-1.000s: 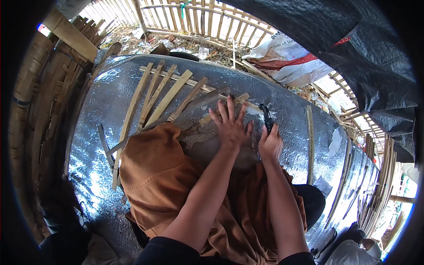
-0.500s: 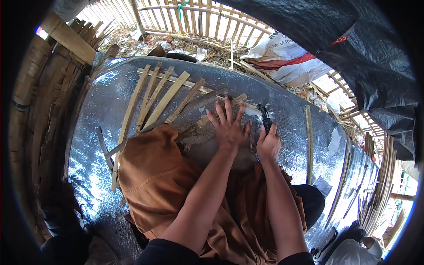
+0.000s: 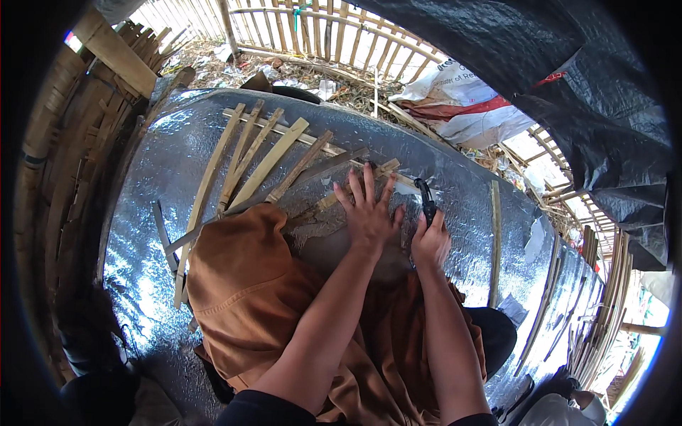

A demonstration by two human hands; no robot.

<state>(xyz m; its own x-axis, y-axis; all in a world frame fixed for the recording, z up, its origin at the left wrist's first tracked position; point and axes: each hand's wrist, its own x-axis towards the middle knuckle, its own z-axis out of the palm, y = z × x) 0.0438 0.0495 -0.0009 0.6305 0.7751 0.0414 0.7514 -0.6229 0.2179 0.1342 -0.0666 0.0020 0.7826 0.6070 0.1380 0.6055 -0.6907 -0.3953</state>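
My left hand (image 3: 371,221) lies palm down with its fingers spread. Its fingertips rest at a short bamboo slat (image 3: 387,167) that crosses a longer bamboo strip (image 3: 328,148). In my right hand (image 3: 431,245) is a black hand tool (image 3: 428,202) with a curved head, held upright beside the strip's right end; its exact kind is unclear. Several slats, among them a broad pale slat (image 3: 273,157), fan out left of my hands across that strip. A dark flat strip (image 3: 305,175) runs over some of them toward my knee.
Beneath everything spreads a silvery sheet (image 3: 462,177). Another slat (image 3: 495,241) lies on it to the right. Bamboo poles (image 3: 604,305) are stacked at far right, more bamboo (image 3: 78,149) at left. A black tarp (image 3: 590,92) hangs upper right, near a white sack (image 3: 462,92).
The tool's head has tilted slightly in my right hand. My left hand stays spread at the slat, and the whole view has shifted a little.
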